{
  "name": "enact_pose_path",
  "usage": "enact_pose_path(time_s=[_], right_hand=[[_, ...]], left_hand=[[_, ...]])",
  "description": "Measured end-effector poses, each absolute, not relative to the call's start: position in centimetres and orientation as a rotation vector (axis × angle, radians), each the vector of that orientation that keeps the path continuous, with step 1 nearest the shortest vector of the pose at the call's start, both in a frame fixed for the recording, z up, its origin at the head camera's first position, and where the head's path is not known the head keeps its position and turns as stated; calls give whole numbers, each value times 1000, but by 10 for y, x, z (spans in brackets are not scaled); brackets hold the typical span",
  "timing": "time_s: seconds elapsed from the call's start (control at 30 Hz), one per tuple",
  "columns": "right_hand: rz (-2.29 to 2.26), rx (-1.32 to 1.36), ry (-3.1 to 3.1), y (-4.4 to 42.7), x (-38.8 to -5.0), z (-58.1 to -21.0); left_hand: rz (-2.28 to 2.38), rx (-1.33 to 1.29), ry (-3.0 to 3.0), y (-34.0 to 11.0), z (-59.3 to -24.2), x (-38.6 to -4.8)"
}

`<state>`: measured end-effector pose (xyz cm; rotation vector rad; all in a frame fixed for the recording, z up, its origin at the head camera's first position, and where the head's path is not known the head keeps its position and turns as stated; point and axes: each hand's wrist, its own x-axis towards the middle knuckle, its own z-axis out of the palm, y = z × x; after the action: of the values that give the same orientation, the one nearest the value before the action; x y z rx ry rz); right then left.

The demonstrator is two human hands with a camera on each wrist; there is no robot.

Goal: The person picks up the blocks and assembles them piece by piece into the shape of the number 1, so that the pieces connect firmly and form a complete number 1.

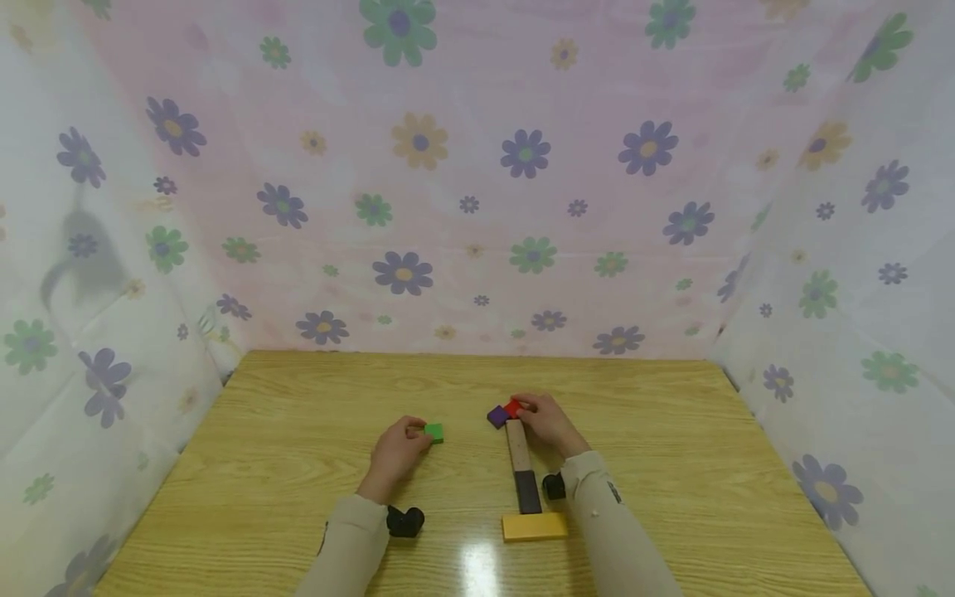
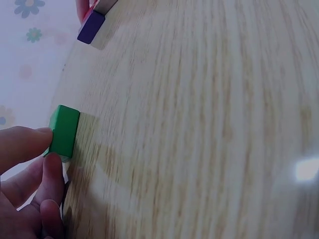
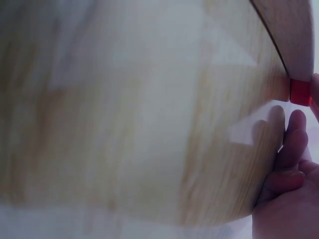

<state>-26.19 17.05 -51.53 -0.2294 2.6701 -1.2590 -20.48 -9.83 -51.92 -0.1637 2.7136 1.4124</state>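
Observation:
My left hand [image 1: 398,453] pinches a small green block [image 1: 436,433] on the wooden table, left of the other blocks. The left wrist view shows thumb and finger at one end of that green block [image 2: 65,130]. With its fingertips, my right hand [image 1: 548,421] holds a red block [image 1: 512,407] at the far end of a row. A purple block [image 1: 497,416] lies tilted against the red one's left side. Toward me run a pale wood block [image 1: 518,445], a dark block [image 1: 527,492] and a yellow block [image 1: 534,526] set crosswise.
The wooden table [image 1: 298,464] ends at a flowered cloth [image 1: 477,274] that rises behind it and on both sides. Black wrist devices sit at both cuffs, the right one [image 1: 554,486] close beside the dark block.

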Motion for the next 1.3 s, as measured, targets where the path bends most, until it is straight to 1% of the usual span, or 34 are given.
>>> enact_pose_path(time_s=[0.67,0.9,1.3], right_hand=[[-1283,-255,2659,170,-262,-512],[-1277,-330,2659,171,-262,-514],[-1289,-280,2637,172,-263,-516]], left_hand=[[1263,-165,2829,-90,-518,-198],[1294,-188,2819,-87,-511,-194],[1223,-157,2872,-69,-513,-193]])
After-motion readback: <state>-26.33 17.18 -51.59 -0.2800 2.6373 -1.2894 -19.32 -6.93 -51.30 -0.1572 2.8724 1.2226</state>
